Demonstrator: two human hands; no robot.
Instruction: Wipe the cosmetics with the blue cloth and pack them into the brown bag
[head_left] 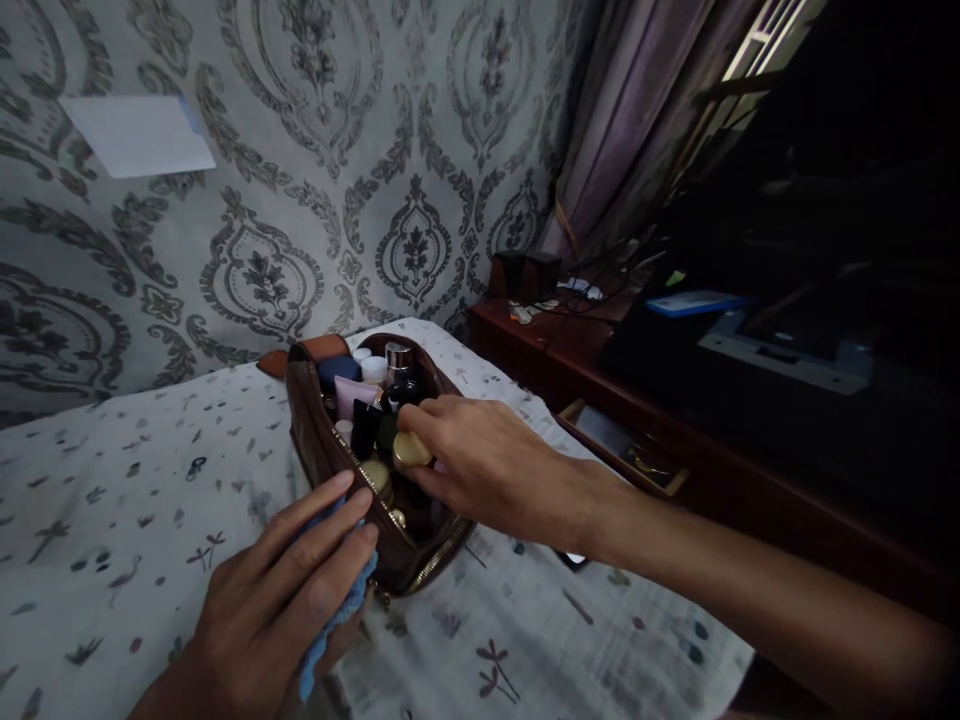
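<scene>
A brown leather toiletry bag [315, 440] stands open on a bed with a patterned white sheet [135, 480]. It is packed with bottles, tubes and jars. My right hand [480, 460] reaches into the bag from the right, and its fingers pinch a small gold-capped container [411, 450]. My left hand [292, 590] lies against the bag's near side with a blue cloth [334, 625] pressed under its palm and fingers.
A dark wooden desk [675, 440] with a half-open drawer [622, 450] runs along the right. It carries a dark monitor, cables and small boxes. Patterned grey wallpaper [337, 180] with a white paper taped on it is behind the bed. A purple curtain [637, 120] hangs at the corner.
</scene>
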